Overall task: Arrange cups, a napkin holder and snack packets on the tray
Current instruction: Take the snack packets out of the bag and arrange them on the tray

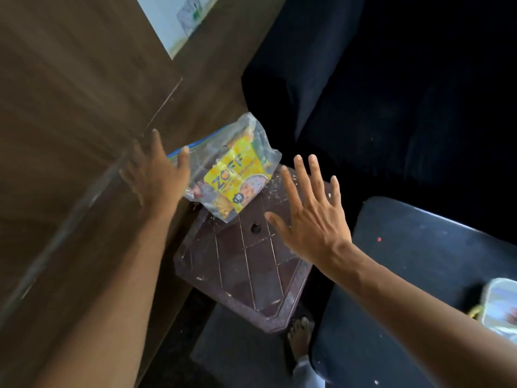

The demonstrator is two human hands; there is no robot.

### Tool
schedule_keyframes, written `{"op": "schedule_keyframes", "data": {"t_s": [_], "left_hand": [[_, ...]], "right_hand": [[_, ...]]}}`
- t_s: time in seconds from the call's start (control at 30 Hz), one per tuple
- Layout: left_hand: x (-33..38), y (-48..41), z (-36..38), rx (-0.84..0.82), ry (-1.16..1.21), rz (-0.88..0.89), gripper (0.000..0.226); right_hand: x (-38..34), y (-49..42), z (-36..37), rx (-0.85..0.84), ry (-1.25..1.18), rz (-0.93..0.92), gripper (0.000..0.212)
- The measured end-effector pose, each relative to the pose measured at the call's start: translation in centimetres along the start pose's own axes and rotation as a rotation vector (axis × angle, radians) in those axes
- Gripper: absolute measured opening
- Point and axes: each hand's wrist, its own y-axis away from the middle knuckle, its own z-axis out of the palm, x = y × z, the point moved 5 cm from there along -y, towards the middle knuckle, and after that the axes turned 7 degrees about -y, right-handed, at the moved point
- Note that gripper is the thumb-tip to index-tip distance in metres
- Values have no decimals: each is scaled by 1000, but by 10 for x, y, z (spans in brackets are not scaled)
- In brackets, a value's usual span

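- Two bare hands reach forward in my head-camera feed. The left hand (156, 175), motion-blurred, has straight fingers and grasps nothing. Its thumb is at the left edge of a clear plastic bag holding a yellow "ZOFF" snack packet (235, 175); I cannot confirm contact.
- The right hand (310, 217) is released, fingers spread apart, over the right side of a dark brown square plastic stool (246, 270) scored with diamond lines.
- The bag lies on the stool's far end, its left part overlapping the edge of a dark wooden table (70, 107).
- A dark blue sofa (391, 93) fills the right; a pale pouch (500, 306) sits on its seat at the frame edge.
- A bare foot (300, 334) shows beside the stool's near corner.
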Motion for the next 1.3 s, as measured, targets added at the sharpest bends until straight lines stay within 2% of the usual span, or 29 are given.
{"op": "schedule_keyframes", "data": {"t_s": [0.13,0.2,0.3,0.4,0.47,0.5,0.57,0.63,0.67,0.73,0.8,0.83,0.93,0.97,1.0,1.07,1.13,1.2,1.3], "left_hand": [[-27,-24,37,-227,212,-83,74],[-34,-24,43,-191,400,-195,68],[-37,-13,38,-13,700,-306,53],[-22,14,17,147,953,-274,73],[0,43,4,88,1263,-235,78],[12,58,-3,40,1342,-187,71],[36,87,-19,-51,1330,-34,52],[58,119,-34,-147,1230,119,40],[67,135,-39,-182,1189,174,35],[81,159,-41,-231,1189,218,32],[90,179,-42,-269,1168,219,39],[93,188,-46,-291,1145,217,41],[101,219,-65,-417,1265,203,32],[102,231,-75,-412,1330,170,39],[103,243,-82,-399,1384,87,44],[110,270,-94,-402,1436,-97,35],[132,303,-106,-523,1401,-117,25],[155,341,-118,-618,1306,-81,24],[182,396,-136,-617,1220,-52,9]], "right_hand": [[-13,-14,3,-15,17,-32,85],[-18,-19,5,-31,27,-36,85],[-24,-20,1,-45,-13,-40,82],[-28,-20,-17,38,-316,57,69],[-25,-21,-33,128,-647,196,56],[-23,-21,-39,159,-824,298,52],[-17,-24,-53,173,-1149,516,54],[-14,-26,-63,88,-1382,642,62],[-13,-25,-70,36,-1419,643,61],[-10,-22,-84,-22,-1249,571,43],[-1,-12,-97,31,-1016,503,22],[3,-4,-103,54,-995,494,18],[14,34,-115,27,-1201,532,13],[18,51,-120,12,-1285,541,12],[22,72,-127,3,-1351,549,11],[31,116,-144,-9,-1454,573,11],[41,161,-162,11,-1541,607,10],[55,206,-174,55,-1562,657,10],[79,264,-190,102,-1529,667,14]]}}
